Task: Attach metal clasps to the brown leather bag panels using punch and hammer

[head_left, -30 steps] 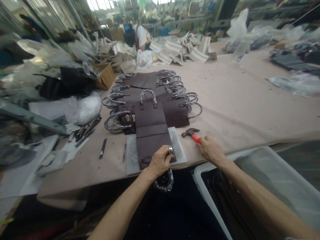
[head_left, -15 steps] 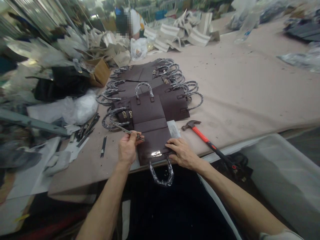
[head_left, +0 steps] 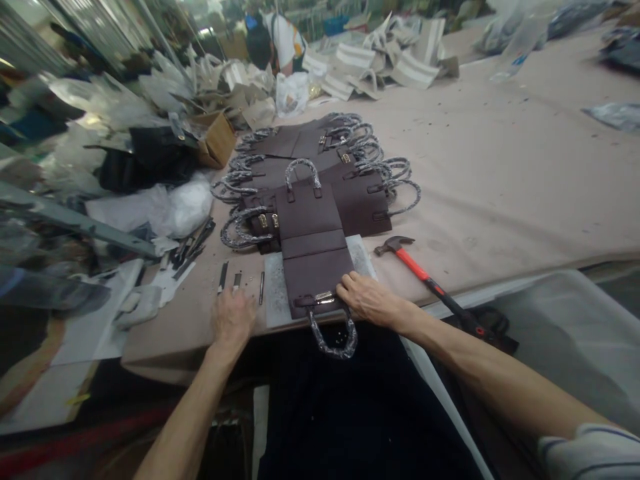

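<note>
A dark brown handbag panel lies lengthwise in front of me, with a plastic-wrapped handle at each end and a shiny metal clasp near its front edge. My right hand grips the panel's right edge beside the clasp, fingers curled. To the left, my left hand is over the table, smeared by motion, so its fingers are unclear. Just beyond it lie a dark flat strip and a small metal piece. A thin metal rod rests between that hand and the pale board under the panel.
Several more brown panels with wrapped handles are piled behind. A red-handled claw hammer lies right, its grip past the table edge. Plastic bags, dark strips and a cardboard box crowd the left. A person is at the back.
My left hand has moved left off the panel, and the thin metal rod it held now lies on the table. My right fingers have curled more at the panel's edge. The view has shifted slightly.
</note>
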`<state>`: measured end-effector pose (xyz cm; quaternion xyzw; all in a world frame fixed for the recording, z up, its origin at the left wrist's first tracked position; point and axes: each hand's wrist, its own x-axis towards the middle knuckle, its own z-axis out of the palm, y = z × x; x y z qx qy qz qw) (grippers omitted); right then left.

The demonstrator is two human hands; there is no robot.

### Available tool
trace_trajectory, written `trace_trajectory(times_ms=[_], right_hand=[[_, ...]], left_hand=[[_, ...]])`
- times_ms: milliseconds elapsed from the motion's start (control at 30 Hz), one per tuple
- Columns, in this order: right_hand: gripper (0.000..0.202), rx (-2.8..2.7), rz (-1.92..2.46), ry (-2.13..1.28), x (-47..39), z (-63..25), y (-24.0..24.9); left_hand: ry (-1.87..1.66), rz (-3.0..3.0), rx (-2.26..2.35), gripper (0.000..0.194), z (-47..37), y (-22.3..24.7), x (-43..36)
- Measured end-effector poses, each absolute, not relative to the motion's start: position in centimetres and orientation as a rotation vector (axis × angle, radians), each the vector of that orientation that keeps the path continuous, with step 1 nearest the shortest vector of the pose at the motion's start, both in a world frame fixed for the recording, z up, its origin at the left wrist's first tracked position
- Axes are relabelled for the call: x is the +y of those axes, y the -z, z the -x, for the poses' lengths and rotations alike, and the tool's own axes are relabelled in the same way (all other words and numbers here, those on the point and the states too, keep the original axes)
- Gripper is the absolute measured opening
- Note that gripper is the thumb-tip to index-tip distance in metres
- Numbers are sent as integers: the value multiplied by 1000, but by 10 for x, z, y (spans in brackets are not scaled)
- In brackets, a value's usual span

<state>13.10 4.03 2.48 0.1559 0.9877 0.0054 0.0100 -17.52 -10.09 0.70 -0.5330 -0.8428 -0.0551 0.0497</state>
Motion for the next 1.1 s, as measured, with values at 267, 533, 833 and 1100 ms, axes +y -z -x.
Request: trace_trajectory(times_ms=[267,533,833,1100], right_hand=[[22,3162,-658,316,46,-143,-12],[33,3367,-473,494,56,-157,11],[35,3463,-586,689,37,-159,16],[48,3467,-755,674,24,-161,21]], left_hand=[[349,2567,-1957,30,101,-18,-72],[260,2714,-1597,26,120,-5,-73],[817,2609,-1318,41,142,29,-86],[890,2445,-1432,37,121,35,-93]])
